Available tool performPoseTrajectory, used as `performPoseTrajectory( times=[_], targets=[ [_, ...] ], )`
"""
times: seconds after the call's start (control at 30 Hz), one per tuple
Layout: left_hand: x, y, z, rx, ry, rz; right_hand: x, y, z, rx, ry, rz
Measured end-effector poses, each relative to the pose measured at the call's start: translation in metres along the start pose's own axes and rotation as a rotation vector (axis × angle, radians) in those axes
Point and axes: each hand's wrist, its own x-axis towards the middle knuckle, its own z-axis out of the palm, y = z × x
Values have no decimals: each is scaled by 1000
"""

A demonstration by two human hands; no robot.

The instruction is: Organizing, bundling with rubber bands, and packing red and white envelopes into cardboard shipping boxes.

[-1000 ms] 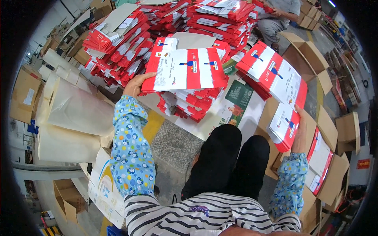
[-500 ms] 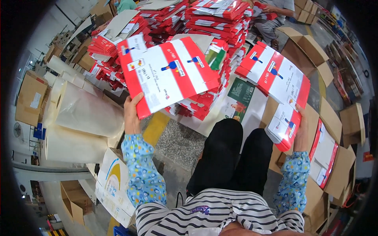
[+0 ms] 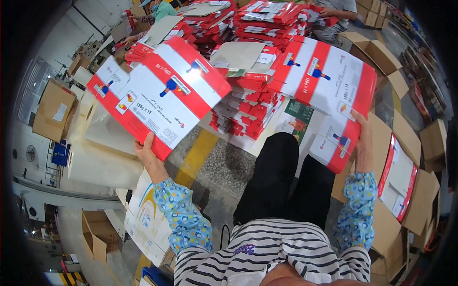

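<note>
Fingers of the left hand (image 3: 151,158) are closed on a flat red-and-white carton (image 3: 160,97) close to its nearest corner, thumb across the printed face; almost all of the carton reaches up and away beyond the thumb, tilted. The right hand (image 3: 364,136) grips a thicker carton stack (image 3: 327,74) by its right edge, where the narrow end meets the wide panel, so most of that stack lies left of the thumb and farther from the body. Its near end overlaps the right knee (image 3: 312,178) in view; whether they touch cannot be told. Between the two held loads, a carton pile (image 3: 245,109) stands by the front edge of a white printed board (image 3: 275,125).
</note>
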Motion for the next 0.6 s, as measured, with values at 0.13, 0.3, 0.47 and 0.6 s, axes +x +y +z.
performPoseTrajectory(
  times=[0.13,0.3,0.47,0.6],
  targets=[
    [-23,18,-8,-91,5,17,5,10,29,10,-58,-20],
    [-44,11,-49,-146,-19,41,-2,0,54,-64,-57,-60],
    [-104,-20,-44,-257,-219,-265,-24,-62,7,-303,9,-161],
    [-170,-31,-22,-310,-400,-565,-71,-130,-14,-438,78,-236]
  ],
)
